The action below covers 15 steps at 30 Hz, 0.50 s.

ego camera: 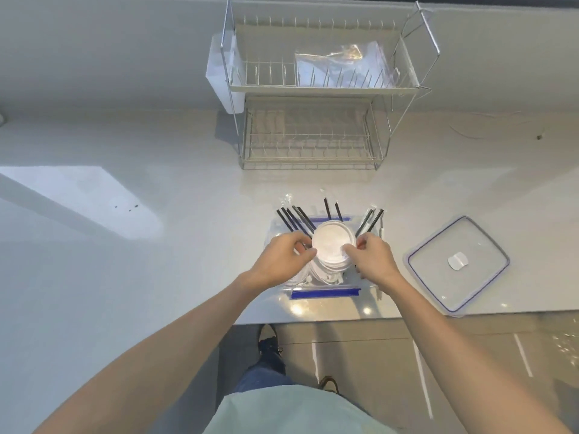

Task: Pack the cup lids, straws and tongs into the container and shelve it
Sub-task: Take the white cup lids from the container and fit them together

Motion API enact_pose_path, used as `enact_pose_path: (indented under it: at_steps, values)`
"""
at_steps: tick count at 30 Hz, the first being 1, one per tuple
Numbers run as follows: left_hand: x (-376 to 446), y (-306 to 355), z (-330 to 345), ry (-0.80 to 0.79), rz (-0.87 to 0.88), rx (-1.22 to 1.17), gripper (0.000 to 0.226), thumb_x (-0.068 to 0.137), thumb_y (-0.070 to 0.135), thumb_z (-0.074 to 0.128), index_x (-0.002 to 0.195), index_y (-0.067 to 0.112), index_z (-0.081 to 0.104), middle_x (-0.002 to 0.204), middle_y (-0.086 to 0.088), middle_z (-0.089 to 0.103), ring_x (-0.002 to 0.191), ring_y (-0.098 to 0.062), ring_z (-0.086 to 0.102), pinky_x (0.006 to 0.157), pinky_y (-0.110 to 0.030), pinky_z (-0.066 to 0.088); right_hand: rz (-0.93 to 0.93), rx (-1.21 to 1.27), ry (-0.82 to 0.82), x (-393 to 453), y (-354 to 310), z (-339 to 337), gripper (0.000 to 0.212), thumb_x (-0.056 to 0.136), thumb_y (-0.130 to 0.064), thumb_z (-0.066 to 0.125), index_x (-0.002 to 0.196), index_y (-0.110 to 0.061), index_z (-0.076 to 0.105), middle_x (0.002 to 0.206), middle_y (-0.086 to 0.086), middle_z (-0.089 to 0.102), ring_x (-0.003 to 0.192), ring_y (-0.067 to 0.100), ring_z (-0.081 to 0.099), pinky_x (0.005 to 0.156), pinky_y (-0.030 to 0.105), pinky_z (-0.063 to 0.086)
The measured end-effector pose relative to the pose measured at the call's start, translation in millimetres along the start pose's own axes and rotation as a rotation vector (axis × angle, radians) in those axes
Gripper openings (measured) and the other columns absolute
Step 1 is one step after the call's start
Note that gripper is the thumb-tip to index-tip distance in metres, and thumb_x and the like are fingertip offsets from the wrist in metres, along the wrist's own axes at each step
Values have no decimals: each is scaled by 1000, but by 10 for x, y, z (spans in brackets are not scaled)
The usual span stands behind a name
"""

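A clear plastic container [326,292] with blue clips sits near the counter's front edge. Inside it stands a stack of white cup lids [332,242]. Black wrapped straws [296,220] lean out over the container's far rim, with more straws [371,221] on the right side. My left hand [283,260] grips the left side of the lid stack. My right hand [372,260] pinches its right edge. The container's clear lid [457,264] lies flat on the counter to the right. No tongs can be made out.
A two-tier wire dish rack [316,120] stands at the back of the white counter [141,261]; a clear plastic bag [344,64] lies on its top tier. The counter's front edge runs just below the container. My legs and shoes show on the tiled floor.
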<state>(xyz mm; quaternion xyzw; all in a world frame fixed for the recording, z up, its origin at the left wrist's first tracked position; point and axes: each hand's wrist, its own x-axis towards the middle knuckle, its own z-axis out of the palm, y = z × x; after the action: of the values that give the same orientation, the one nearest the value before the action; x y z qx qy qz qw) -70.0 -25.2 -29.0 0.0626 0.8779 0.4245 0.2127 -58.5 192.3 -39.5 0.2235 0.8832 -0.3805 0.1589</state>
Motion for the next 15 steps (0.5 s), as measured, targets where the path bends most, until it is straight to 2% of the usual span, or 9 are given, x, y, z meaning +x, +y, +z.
enact_pose_path:
  at_steps: [3,5,8,9,11,13,15]
  values:
    - [90,85,-88,44,-64,-189,48,95,49,63,133,20,56,113,2,64,99,-14,66,89,-32,55,-141,-39,-14,-18,-60,-146,17,88,-33,71,93,-17,65,85,2,68,77,22,64,72,43,56]
    - [177,170,-148,8,-150,-355,54,95,56,59,135,20,54,119,-1,64,104,-18,66,94,-36,56,-222,16,-58,-29,-126,-249,9,89,-28,72,96,-21,70,83,2,69,72,18,62,67,38,53]
    - [258,297,-175,-199,-274,-681,50,97,62,50,123,22,66,105,-1,76,100,-24,72,97,-42,58,-301,53,-102,-65,-268,-358,10,92,-18,69,99,-24,74,79,-5,70,63,5,59,60,28,50]
    - [260,335,-159,-294,-288,-760,53,97,65,47,123,24,69,106,-2,77,103,-27,73,98,-44,57,-310,69,-109,-75,-321,-380,11,92,-15,68,98,-22,75,76,-7,70,60,3,58,60,27,51]
    - [253,379,-91,-440,-305,-895,60,96,70,42,130,27,67,120,-9,73,113,-32,69,99,-49,55,-315,83,-113,-71,-395,-406,11,92,-12,65,93,-17,75,68,-6,68,54,4,58,62,38,56]
    - [242,421,-28,-462,-351,-1039,62,98,66,40,134,22,64,123,-18,69,113,-39,65,95,-51,54,-317,79,-113,-41,-421,-421,13,91,-11,63,92,-15,75,67,-4,67,53,7,59,65,43,59]
    - [227,481,42,-419,-381,-1148,60,100,60,41,136,16,62,124,-23,67,110,-45,63,89,-48,56,-332,70,-103,-21,-421,-440,16,91,-11,64,101,-16,76,84,-1,71,55,9,65,67,42,61]
